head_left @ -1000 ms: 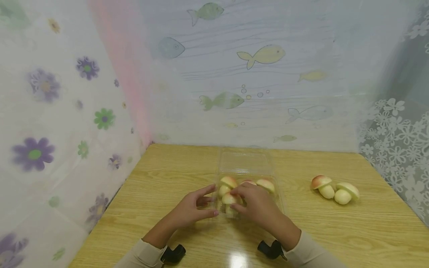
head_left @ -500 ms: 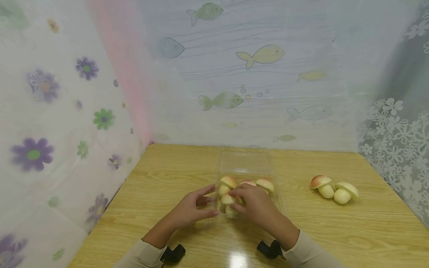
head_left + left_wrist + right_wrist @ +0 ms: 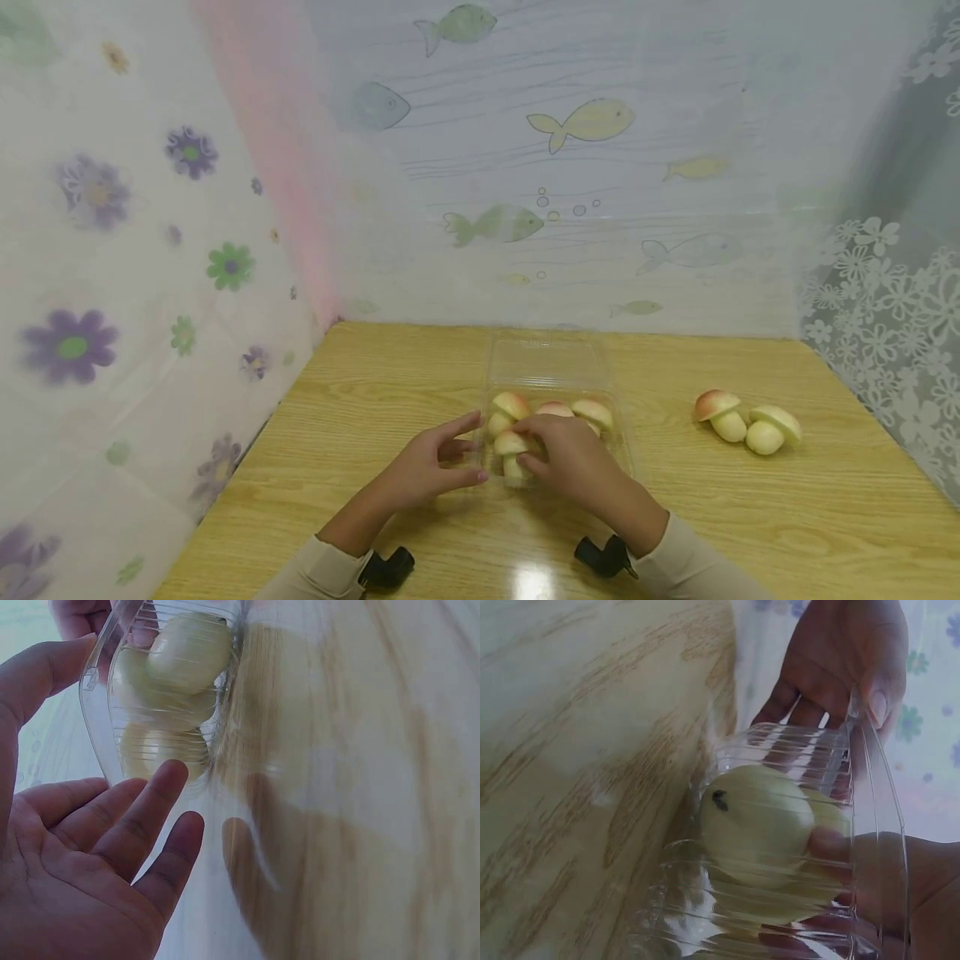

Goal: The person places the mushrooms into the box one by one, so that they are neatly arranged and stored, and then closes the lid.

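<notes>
A clear plastic clamshell box (image 3: pixel 622 467) stands on the table with its lid laid back, holding several mushroom-shaped toys with pale stems and red-tinged caps. At its near left corner is one toy mushroom (image 3: pixel 510 444), upright, which my right hand (image 3: pixel 581 462) grips with fingers at the cap and thumb beside the stem. Through the ribbed wall in the right wrist view, its round stem end (image 3: pixel 757 825) shows a dark mark. My left hand (image 3: pixel 423 467) has its fingers extended along the box's left side, the thumb at the rim in the left wrist view.
Two more mushroom toys (image 3: pixel 717 415) (image 3: pixel 772 429) lie on the wooden table (image 3: pixel 390 367) to the right of the box. Behind the table hangs a fish-print sheet (image 3: pixel 585 250), with a flower-print sheet (image 3: pixel 142 317) on the left. Black wrist mounts (image 3: pixel 387 568) hang below both cuffs.
</notes>
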`<state>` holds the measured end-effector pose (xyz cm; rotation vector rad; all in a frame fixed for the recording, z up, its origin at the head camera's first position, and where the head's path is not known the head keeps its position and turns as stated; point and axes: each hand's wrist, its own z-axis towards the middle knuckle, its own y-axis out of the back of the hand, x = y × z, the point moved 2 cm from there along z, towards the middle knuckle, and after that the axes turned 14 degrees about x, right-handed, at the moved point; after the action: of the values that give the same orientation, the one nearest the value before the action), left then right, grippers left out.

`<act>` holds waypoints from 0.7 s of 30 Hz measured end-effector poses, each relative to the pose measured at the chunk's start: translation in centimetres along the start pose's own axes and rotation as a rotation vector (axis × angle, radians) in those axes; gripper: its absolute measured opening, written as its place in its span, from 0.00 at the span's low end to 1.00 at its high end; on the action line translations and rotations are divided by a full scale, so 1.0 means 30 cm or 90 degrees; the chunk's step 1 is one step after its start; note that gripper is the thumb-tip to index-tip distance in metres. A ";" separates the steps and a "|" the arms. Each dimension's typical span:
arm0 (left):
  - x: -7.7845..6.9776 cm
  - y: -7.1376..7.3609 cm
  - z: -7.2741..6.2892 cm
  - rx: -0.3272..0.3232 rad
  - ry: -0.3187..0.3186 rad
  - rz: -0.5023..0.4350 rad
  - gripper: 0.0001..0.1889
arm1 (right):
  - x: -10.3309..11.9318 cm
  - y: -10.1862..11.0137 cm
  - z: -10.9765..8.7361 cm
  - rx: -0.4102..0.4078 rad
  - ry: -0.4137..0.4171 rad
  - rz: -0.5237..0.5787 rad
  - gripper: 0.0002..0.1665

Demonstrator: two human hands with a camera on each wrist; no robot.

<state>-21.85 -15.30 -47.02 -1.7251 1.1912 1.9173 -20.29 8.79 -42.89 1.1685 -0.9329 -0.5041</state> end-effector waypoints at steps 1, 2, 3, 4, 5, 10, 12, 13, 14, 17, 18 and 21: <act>-0.001 0.000 0.000 -0.001 0.000 0.000 0.45 | -0.002 0.000 0.000 -0.001 -0.003 0.005 0.19; -0.002 0.000 -0.001 -0.001 0.001 -0.001 0.45 | -0.003 0.000 0.001 -0.001 -0.004 0.007 0.19; -0.003 0.000 -0.001 0.000 0.001 -0.002 0.45 | -0.004 0.000 0.001 -0.003 -0.002 0.008 0.19; -0.005 0.000 -0.001 0.000 0.002 -0.004 0.45 | -0.005 0.000 0.001 -0.005 0.000 0.006 0.20; -0.005 0.000 -0.001 0.000 0.002 -0.005 0.45 | -0.005 -0.001 0.000 -0.008 0.004 0.005 0.20; -0.007 0.001 -0.001 0.001 0.001 -0.006 0.45 | -0.010 0.000 -0.001 -0.029 0.030 -0.010 0.21; -0.005 0.002 -0.001 0.002 -0.002 -0.006 0.45 | -0.012 0.000 -0.002 -0.038 0.039 -0.016 0.21; -0.005 0.002 -0.001 0.003 -0.003 -0.006 0.45 | -0.012 0.001 -0.002 -0.040 0.041 -0.017 0.21; -0.004 0.002 0.000 0.003 -0.005 -0.005 0.45 | -0.013 0.000 -0.002 -0.041 0.041 -0.020 0.21; 0.000 0.002 0.000 0.003 -0.005 -0.004 0.45 | -0.013 0.002 -0.004 -0.037 0.035 -0.022 0.22; 0.001 0.002 0.001 0.003 -0.005 -0.004 0.45 | -0.014 0.003 -0.005 -0.036 0.031 -0.023 0.22; 0.003 0.002 0.001 0.002 -0.005 -0.005 0.45 | -0.014 0.004 -0.005 -0.033 0.025 -0.023 0.21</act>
<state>-21.94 -15.34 -47.07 -1.7168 1.1830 1.9147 -20.40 9.24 -42.96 1.1466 -0.8620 -0.5295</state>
